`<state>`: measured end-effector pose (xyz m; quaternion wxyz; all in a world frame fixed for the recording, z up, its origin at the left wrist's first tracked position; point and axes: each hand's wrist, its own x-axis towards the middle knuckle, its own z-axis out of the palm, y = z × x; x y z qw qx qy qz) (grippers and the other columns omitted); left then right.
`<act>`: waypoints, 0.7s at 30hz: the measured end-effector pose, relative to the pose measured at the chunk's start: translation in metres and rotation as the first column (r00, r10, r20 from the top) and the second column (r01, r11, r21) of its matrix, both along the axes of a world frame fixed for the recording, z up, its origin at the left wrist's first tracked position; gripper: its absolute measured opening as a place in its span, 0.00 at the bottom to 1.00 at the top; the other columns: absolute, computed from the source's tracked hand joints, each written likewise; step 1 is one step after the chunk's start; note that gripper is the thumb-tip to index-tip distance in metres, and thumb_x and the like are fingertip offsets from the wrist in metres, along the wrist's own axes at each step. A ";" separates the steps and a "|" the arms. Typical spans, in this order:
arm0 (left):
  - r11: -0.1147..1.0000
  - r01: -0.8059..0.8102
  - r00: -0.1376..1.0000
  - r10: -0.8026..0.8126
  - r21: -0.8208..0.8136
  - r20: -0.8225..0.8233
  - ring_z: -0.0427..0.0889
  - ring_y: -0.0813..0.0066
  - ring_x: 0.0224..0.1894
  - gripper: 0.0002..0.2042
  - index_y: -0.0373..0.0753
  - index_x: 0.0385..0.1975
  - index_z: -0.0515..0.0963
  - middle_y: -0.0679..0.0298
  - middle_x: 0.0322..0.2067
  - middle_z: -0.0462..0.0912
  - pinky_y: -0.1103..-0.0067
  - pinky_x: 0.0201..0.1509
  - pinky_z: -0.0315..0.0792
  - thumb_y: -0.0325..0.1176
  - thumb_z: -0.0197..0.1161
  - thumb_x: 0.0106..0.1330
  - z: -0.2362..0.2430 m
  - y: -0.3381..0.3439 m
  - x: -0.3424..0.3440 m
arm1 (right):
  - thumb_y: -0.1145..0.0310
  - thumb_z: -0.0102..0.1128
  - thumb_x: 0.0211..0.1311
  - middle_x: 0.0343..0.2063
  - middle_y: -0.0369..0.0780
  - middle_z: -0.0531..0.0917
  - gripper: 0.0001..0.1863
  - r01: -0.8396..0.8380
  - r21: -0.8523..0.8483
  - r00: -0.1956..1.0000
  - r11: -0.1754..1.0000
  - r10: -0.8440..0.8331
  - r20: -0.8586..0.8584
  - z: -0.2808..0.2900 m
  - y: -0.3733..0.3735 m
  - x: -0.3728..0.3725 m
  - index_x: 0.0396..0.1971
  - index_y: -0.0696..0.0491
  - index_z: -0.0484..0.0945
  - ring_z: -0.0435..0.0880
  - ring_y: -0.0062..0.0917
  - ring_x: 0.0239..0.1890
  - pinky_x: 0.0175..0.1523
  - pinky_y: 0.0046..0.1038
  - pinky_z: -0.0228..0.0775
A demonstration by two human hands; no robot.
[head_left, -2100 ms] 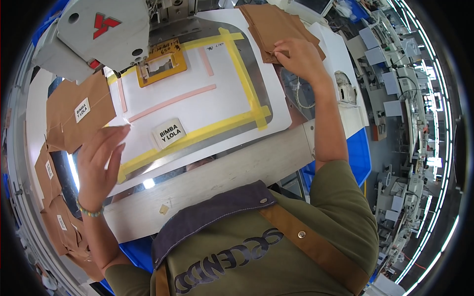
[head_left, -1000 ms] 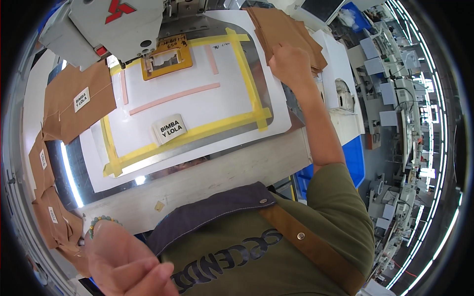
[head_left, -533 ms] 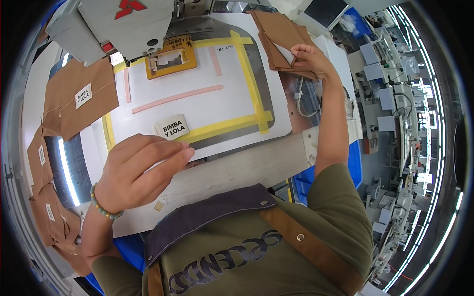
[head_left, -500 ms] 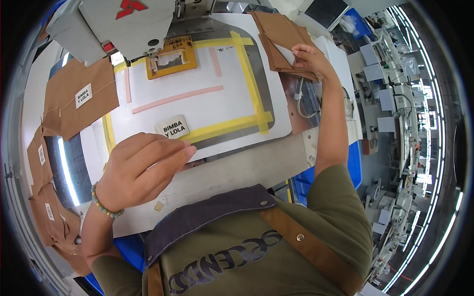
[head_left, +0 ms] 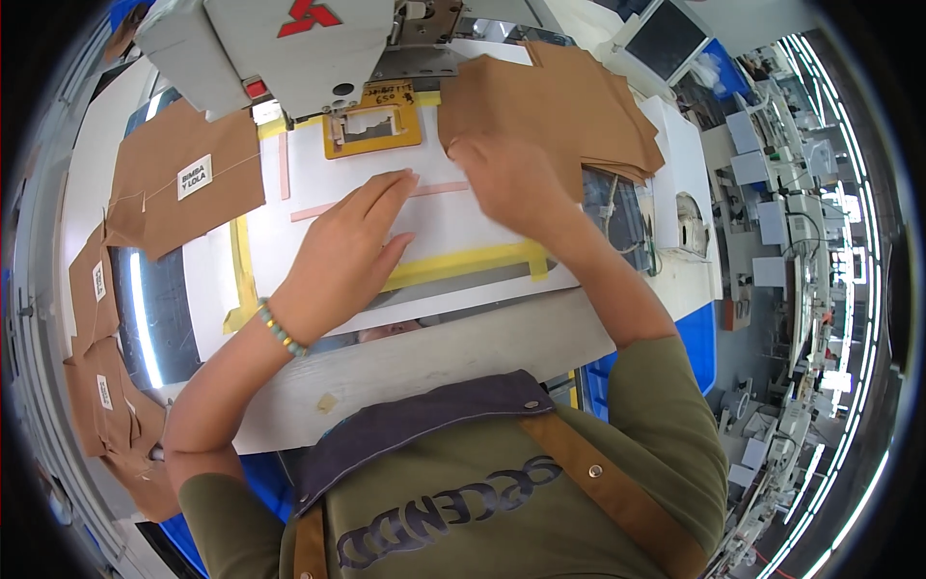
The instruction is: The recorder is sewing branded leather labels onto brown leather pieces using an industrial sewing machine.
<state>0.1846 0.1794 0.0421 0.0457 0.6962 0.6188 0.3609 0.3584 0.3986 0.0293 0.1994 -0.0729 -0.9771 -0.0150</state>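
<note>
My right hand (head_left: 509,183), smeared by motion, pinches the near left edge of a brown fabric piece (head_left: 492,101). That piece reaches over the right part of a white sheet (head_left: 473,227) marked with yellow tape (head_left: 463,263) and pink strips (head_left: 311,211). It overlaps a stack of brown pieces (head_left: 622,116) on the right. My left hand (head_left: 352,246) is over the sheet, fingers stretched forward and thumb apart, with nothing visible in it. Its fingertips are near the yellow frame (head_left: 374,149) under the machine's head. What lies beneath the palm is hidden.
The white sewing machine head (head_left: 299,63) overhangs the far side. Left of the sheet hang brown pieces (head_left: 140,179) with white labels (head_left: 194,178). A screen (head_left: 666,39) stands far right, and a blue bin (head_left: 696,347) sits below the table's right edge.
My right hand has come left from the stack, drawing a brown piece over the sheet. My left hand has moved forward and right. The loose white label near it is out of sight.
</note>
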 end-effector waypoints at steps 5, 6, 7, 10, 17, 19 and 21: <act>0.994 -0.088 0.994 0.091 -0.061 0.052 0.88 0.49 0.51 0.36 0.37 0.76 0.67 0.51 0.59 0.84 0.64 0.53 0.86 0.21 0.71 0.66 -0.020 0.024 -0.001 | 0.73 0.65 0.62 0.38 0.37 0.84 0.10 -0.159 -0.066 0.985 0.985 0.154 -0.078 -0.002 -0.037 -0.014 0.43 0.55 0.83 0.85 0.35 0.38 0.41 0.39 0.82; 0.994 -0.091 0.994 0.095 -0.064 0.049 0.88 0.49 0.51 0.36 0.37 0.76 0.67 0.51 0.59 0.84 0.64 0.53 0.86 0.21 0.71 0.66 -0.022 0.028 -0.003 | 0.71 0.68 0.63 0.41 0.38 0.86 0.11 -0.195 -0.106 0.979 0.975 0.188 -0.078 0.000 -0.040 -0.013 0.45 0.55 0.84 0.86 0.37 0.41 0.42 0.39 0.83; 0.997 -0.072 0.997 0.073 -0.041 0.020 0.88 0.50 0.50 0.32 0.36 0.72 0.71 0.52 0.55 0.85 0.64 0.53 0.85 0.21 0.71 0.66 -0.024 0.031 -0.005 | 0.70 0.72 0.63 0.43 0.39 0.88 0.13 -0.231 -0.145 0.972 0.962 0.221 -0.079 0.002 -0.044 -0.012 0.47 0.55 0.84 0.88 0.38 0.43 0.44 0.39 0.83; 0.998 -0.033 0.993 0.027 -0.052 -0.118 0.88 0.52 0.49 0.24 0.36 0.61 0.79 0.54 0.49 0.86 0.65 0.52 0.85 0.21 0.70 0.63 -0.026 0.039 -0.021 | 0.67 0.75 0.62 0.46 0.42 0.89 0.16 -0.220 -0.182 0.968 0.958 0.191 -0.162 0.013 -0.052 -0.003 0.48 0.56 0.85 0.88 0.40 0.47 0.49 0.38 0.83; 0.991 -0.030 0.880 0.087 0.127 -0.468 0.87 0.60 0.45 0.12 0.36 0.43 0.84 0.60 0.43 0.86 0.68 0.50 0.84 0.23 0.69 0.58 -0.030 0.018 -0.063 | 0.68 0.73 0.59 0.48 0.40 0.88 0.16 -0.065 0.097 0.996 0.993 0.070 -0.052 -0.003 -0.029 0.028 0.46 0.55 0.86 0.88 0.34 0.52 0.55 0.35 0.80; 0.992 -0.044 0.859 0.097 0.118 -0.502 0.86 0.62 0.44 0.10 0.35 0.42 0.84 0.61 0.43 0.85 0.70 0.49 0.84 0.23 0.67 0.60 -0.031 0.008 -0.076 | 0.72 0.71 0.58 0.45 0.39 0.89 0.10 -0.045 0.158 0.995 0.986 0.058 -0.080 -0.007 -0.017 0.026 0.41 0.55 0.86 0.89 0.34 0.51 0.55 0.35 0.80; 0.993 -0.102 0.802 0.118 0.061 -0.586 0.85 0.63 0.43 0.10 0.36 0.41 0.84 0.61 0.43 0.85 0.70 0.48 0.83 0.24 0.67 0.61 -0.033 -0.003 -0.091 | 0.76 0.68 0.57 0.43 0.38 0.90 0.07 -0.041 0.158 0.990 0.987 0.061 -0.125 -0.010 -0.012 0.017 0.37 0.55 0.86 0.90 0.33 0.50 0.55 0.35 0.80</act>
